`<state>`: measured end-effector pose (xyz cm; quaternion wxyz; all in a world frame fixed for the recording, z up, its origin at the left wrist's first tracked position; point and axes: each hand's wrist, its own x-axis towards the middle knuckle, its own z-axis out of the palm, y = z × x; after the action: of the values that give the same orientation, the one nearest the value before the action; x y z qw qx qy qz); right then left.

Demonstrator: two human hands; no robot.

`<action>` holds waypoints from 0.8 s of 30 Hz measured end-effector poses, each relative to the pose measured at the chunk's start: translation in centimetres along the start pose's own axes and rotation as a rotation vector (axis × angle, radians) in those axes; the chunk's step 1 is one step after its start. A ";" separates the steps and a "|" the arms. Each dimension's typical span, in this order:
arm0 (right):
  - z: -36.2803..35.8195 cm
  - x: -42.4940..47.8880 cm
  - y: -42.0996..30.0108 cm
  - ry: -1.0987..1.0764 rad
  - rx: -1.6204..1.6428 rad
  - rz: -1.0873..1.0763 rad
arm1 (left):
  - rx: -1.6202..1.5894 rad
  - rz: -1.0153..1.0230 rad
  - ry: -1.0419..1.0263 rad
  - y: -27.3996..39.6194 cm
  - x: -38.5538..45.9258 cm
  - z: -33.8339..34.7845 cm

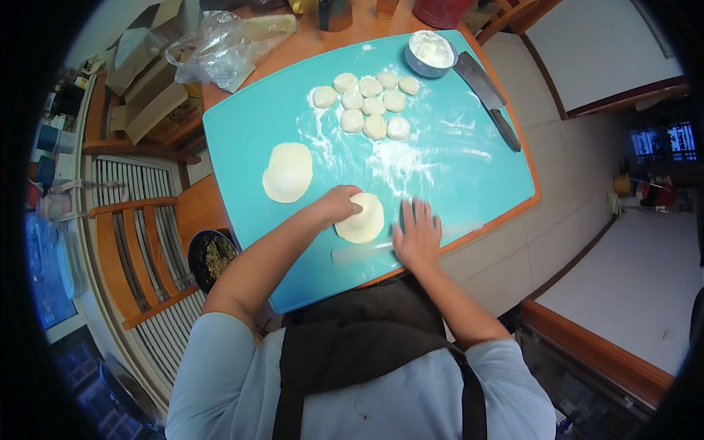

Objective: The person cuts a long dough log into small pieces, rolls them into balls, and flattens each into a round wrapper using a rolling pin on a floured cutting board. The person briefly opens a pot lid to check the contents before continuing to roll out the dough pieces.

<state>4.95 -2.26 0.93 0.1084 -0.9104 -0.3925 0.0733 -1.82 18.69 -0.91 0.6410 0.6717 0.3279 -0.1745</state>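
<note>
My left hand (342,205) pinches the upper left edge of a round, flat dough wrapper (363,223) on the turquoise mat (242,137). Flat and slightly blurred, my right hand (419,234) lies over a pale, translucent rolling pin (360,252) just below the wrapper; its fingers are spread a little. Left of my left hand lies another rolled dough sheet (289,173), more oval. Several small flattened dough pieces (374,106) sit together farther up the mat, among scattered flour (399,162).
A bowl of flour (430,52) and a cleaver (487,91) are at the mat's upper right. A dark bowl of filling (217,257) stands beside the mat's left edge. A plastic bag (220,55) lies on the wooden table, near an open cardboard box (151,104) and a wooden chair (143,247).
</note>
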 end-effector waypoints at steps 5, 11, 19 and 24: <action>0.3 7.9 -0.5 0.190 -0.032 0.082 | 0.756 0.172 0.015 5.0 -2.0 2.0; -0.5 1.0 -0.4 -0.045 0.053 -0.041 | 0.229 0.101 0.116 0.2 -0.2 0.7; -0.5 1.4 -0.8 -0.050 0.099 0.007 | 0.321 0.074 0.115 0.9 -0.1 0.7; 0.0 3.8 -0.6 0.093 0.073 0.026 | 0.493 0.122 0.014 2.8 -1.3 0.8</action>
<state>7.15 0.91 0.92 0.1586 -0.9133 -0.3723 0.0463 -0.79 17.73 1.91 0.4650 0.8274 0.2389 -0.2053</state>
